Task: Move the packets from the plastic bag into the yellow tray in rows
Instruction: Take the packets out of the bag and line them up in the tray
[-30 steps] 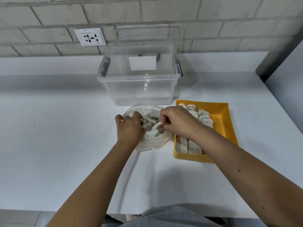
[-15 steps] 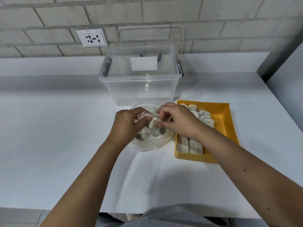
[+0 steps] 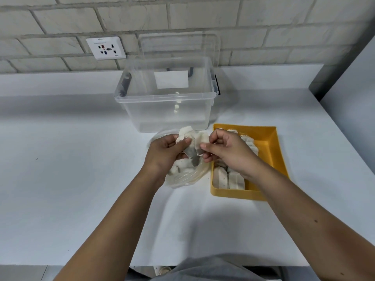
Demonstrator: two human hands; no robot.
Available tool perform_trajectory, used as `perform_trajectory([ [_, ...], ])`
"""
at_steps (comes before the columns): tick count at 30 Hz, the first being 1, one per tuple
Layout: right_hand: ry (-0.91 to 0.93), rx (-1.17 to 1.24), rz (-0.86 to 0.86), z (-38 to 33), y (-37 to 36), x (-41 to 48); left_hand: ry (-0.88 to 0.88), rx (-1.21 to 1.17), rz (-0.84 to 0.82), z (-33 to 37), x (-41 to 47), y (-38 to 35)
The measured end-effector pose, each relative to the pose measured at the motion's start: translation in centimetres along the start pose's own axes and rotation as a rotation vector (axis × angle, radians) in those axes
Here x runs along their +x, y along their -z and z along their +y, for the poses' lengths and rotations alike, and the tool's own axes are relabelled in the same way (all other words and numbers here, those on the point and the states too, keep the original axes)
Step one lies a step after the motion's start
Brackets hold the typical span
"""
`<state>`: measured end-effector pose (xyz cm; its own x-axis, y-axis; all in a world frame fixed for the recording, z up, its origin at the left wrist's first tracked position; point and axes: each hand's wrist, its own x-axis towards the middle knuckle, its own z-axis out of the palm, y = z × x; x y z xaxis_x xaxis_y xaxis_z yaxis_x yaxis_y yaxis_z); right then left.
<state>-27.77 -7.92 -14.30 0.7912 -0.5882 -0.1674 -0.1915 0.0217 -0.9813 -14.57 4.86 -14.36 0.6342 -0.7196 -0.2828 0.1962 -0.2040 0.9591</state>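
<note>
A clump of small white packets (image 3: 192, 141) hangs above the clear plastic bag (image 3: 185, 177). My left hand (image 3: 164, 153) grips the clump from the left. My right hand (image 3: 225, 152) pinches one packet at the clump's right edge. More packets lie inside the bag under my hands. To the right of the bag sits the yellow tray (image 3: 272, 157). Packets (image 3: 229, 179) lie in rows along the tray's left side, and my right wrist hides part of them.
An open clear storage box (image 3: 168, 110) stands just behind the bag, its lid leaning against the brick wall. A wall socket (image 3: 106, 47) is at the back left. The white table runs wide to the left and drops off at the front edge.
Both hands rose out of the bag, lifting a clump of packets above it. The right hand moved from reaching into the bag to pinching a packet in the clump.
</note>
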Motion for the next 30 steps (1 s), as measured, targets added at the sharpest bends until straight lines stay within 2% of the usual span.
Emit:
perform_trajectory([
  [6, 0.055, -0.194, 0.219, -1.2, 5.8, -2.6, -0.064, 0.143, 0.011, 0.6, 0.2, -1.6],
  [9, -0.017, -0.534, 0.37, -0.2, 9.2, -3.8, -0.08, 0.169, -0.034, 0.5, 0.3, -2.7],
  [11, -0.135, -0.692, 0.388, 1.2, 10.2, -4.4, -0.09, 0.168, -0.058, 0.3, 0.4, -3.6],
  [15, -0.285, -0.752, 0.332, 4.3, 9.7, -4.6, -0.069, 0.177, -0.103, -0.6, 0.8, -4.9],
  [20, -0.295, -0.766, 0.322, 6.1, 8.6, -3.1, -0.058, 0.15, -0.144, -1.2, 0.6, -5.7],
  [25, -0.342, -0.877, 0.347, 6.5, 8.4, -2.2, -0.044, 0.174, -0.184, -2.1, 0.5, -6.1],
  [30, -0.362, -0.833, 0.353, 7.0, 8.2, -1.6, -0.042, 0.178, -0.185, -2.4, 0.7, -6.1],
])
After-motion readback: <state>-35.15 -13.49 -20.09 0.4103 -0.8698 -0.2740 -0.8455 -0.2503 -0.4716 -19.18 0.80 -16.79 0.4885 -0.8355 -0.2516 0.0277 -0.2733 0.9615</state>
